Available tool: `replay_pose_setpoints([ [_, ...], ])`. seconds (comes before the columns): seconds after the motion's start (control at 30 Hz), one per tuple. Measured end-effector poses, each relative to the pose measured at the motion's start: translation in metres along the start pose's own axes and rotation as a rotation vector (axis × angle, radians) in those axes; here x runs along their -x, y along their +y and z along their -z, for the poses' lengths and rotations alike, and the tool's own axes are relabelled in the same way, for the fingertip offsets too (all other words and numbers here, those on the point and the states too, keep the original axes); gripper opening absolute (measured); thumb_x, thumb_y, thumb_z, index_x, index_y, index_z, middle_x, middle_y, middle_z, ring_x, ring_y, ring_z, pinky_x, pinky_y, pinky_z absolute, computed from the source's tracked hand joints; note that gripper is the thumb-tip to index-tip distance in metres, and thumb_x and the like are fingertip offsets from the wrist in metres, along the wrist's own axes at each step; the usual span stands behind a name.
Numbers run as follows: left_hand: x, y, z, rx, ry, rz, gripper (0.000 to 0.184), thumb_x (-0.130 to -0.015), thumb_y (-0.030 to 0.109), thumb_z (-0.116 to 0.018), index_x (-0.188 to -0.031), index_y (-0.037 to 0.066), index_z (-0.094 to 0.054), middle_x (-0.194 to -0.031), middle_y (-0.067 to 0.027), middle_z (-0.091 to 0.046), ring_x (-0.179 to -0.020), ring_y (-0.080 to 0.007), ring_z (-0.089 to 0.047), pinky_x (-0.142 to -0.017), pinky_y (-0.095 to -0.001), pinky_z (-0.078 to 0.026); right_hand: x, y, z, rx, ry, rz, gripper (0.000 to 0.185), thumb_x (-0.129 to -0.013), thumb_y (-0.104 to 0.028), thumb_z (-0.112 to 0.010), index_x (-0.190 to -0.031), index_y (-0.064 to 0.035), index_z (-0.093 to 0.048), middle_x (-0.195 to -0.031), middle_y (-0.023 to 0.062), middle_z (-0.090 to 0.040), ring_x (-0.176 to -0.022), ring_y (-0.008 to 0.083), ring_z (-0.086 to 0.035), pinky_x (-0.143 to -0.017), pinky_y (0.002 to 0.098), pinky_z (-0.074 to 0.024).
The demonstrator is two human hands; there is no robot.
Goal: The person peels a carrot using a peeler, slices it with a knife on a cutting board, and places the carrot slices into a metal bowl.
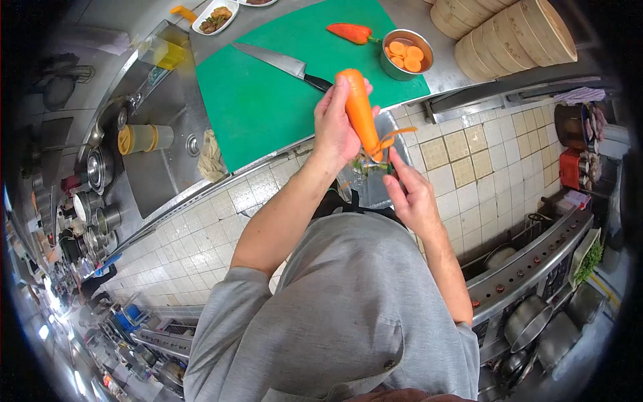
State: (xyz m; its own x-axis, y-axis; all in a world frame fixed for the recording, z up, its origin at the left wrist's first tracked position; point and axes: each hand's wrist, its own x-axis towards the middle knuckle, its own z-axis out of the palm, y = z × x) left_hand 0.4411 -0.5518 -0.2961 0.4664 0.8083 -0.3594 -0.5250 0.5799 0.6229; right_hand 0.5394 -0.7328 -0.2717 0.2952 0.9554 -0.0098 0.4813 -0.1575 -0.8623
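My left hand (pixel 337 127) is wrapped round a large orange carrot (pixel 360 110), held tilted over the front edge of the green board (pixel 268 107). At the carrot's lower end, my right hand (pixel 410 191) is closed round a peeler, mostly hidden by the fingers. An orange strip of peel (pixel 396 134) curls off there. Below both hands is a grey bin (pixel 376 191) with scraps inside. On the board lie a knife (pixel 274 60) with a black handle and a red pepper (pixel 351 32). A metal bowl (pixel 402 70) holds carrot slices (pixel 406 55).
Bamboo steamers (pixel 516 40) stand at the back right. To the left is a sink (pixel 167 157) with a cloth (pixel 211 157) on its edge and a yellow-lidded container (pixel 144 139). A white dish (pixel 214 17) of food sits behind the board. Pots and a stove (pixel 529 261) are at right.
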Motion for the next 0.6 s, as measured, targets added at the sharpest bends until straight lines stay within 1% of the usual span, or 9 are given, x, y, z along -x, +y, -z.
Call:
replay_pose_setpoints([
  [0.13,-0.015,0.009,0.016,0.103,0.038,-0.062,0.059,-0.102,0.052,-0.052,-0.134,0.003,-0.049,-0.136,-0.0138,-0.052,-0.134,-0.0304,-0.047,-0.106,-0.0618,-0.043,0.021,0.021,-0.007,0.054,-0.131,-0.075,0.049,-0.093,-0.011,-0.068,-0.139,-0.0011,-0.056,-0.088,0.0187,-0.067,-0.077,0.0316,-0.067,-0.073,0.0363,-0.0539],
  [0.2,-0.008,0.017,0.024,0.069,0.051,-0.084,0.056,-0.102,0.051,-0.051,-0.132,0.004,-0.050,-0.128,-0.0123,-0.056,-0.127,-0.0295,-0.052,-0.100,-0.0585,-0.050,0.031,0.031,-0.010,0.061,-0.179,-0.143,0.049,-0.093,-0.013,-0.069,-0.139,-0.0007,-0.056,-0.090,0.0199,-0.068,-0.077,0.0312,-0.067,-0.073,0.0378,-0.0542],
  [0.27,0.008,0.021,0.041,-0.155,-0.016,-0.048,0.052,-0.102,0.046,-0.055,-0.132,0.004,-0.050,-0.120,-0.0111,-0.059,-0.118,-0.0278,-0.059,-0.087,-0.0514,-0.058,0.032,0.036,-0.011,0.004,-0.096,-0.246,0.048,-0.094,-0.013,-0.069,-0.139,-0.0011,-0.057,-0.091,0.0167,-0.069,-0.071,0.0227,-0.065,-0.069,0.0341,-0.0531],
  [0.3,0.019,0.016,0.054,-0.184,0.018,-0.003,0.046,-0.099,0.032,-0.066,-0.132,0.005,-0.050,-0.118,-0.0099,-0.061,-0.104,-0.0247,-0.065,-0.073,-0.0418,-0.061,0.031,0.040,-0.012,0.001,-0.110,-0.257,0.048,-0.094,-0.013,-0.069,-0.139,-0.0011,-0.057,-0.091,0.0167,-0.069,-0.071,0.0227,-0.065,-0.069,0.0341,-0.0531],
  [0.37,0.045,0.001,0.083,-0.335,0.048,0.102,0.045,-0.095,0.024,-0.070,-0.130,0.004,-0.051,-0.114,-0.0091,-0.063,-0.100,-0.0220,-0.066,-0.070,-0.0376,-0.060,0.026,0.050,-0.014,-0.103,-0.063,-0.401,0.048,-0.095,-0.013,-0.068,-0.140,-0.0015,-0.057,-0.091,0.0109,-0.070,-0.067,0.0115,-0.056,-0.064,0.0276,-0.0497],
  [0.43,0.059,-0.021,0.118,-0.479,0.078,0.210,0.045,-0.091,0.017,-0.074,-0.129,0.004,-0.053,-0.111,-0.0083,-0.064,-0.096,-0.0194,-0.066,-0.068,-0.0334,-0.059,0.027,0.068,-0.024,-0.147,-0.059,-0.434,0.048,-0.095,-0.013,-0.068,-0.140,-0.0012,-0.056,-0.092,0.0086,-0.070,-0.066,0.0088,-0.053,-0.063,0.0254,-0.0477],
  [0.5,0.064,-0.055,0.162,-0.828,0.085,0.372,0.043,-0.083,0.008,-0.076,-0.122,0.003,-0.057,-0.101,-0.0059,-0.067,-0.089,-0.0140,-0.065,-0.065,-0.0274,-0.054,0.026,0.078,-0.032,-0.203,-0.061,-0.485,0.048,-0.098,-0.015,-0.066,-0.142,-0.0001,-0.054,-0.097,0.0062,-0.070,-0.068,0.0053,-0.050,-0.062,0.0234,-0.0462],
  [0.53,0.064,-0.075,0.185,-0.819,0.107,0.382,0.043,-0.083,0.008,-0.076,-0.122,0.003,-0.057,-0.101,-0.0059,-0.067,-0.089,-0.0140,-0.065,-0.065,-0.0274,-0.054,0.025,0.082,-0.035,-0.203,-0.085,-0.494,0.048,-0.098,-0.015,-0.066,-0.142,-0.0001,-0.054,-0.097,0.0062,-0.070,-0.068,0.0053,-0.050,-0.062,0.0234,-0.0462],
  [0.6,0.056,-0.119,0.232,-0.917,0.171,0.517,0.042,-0.077,0.009,-0.077,-0.116,0.003,-0.061,-0.096,-0.0047,-0.067,-0.087,-0.0136,-0.064,-0.069,-0.0290,-0.054,0.026,0.092,-0.043,-0.190,-0.191,-0.620,0.047,-0.101,-0.016,-0.063,-0.143,0.0006,-0.053,-0.120,0.0053,-0.069,-0.094,0.0061,-0.055,-0.082,0.0224,-0.0476],
])
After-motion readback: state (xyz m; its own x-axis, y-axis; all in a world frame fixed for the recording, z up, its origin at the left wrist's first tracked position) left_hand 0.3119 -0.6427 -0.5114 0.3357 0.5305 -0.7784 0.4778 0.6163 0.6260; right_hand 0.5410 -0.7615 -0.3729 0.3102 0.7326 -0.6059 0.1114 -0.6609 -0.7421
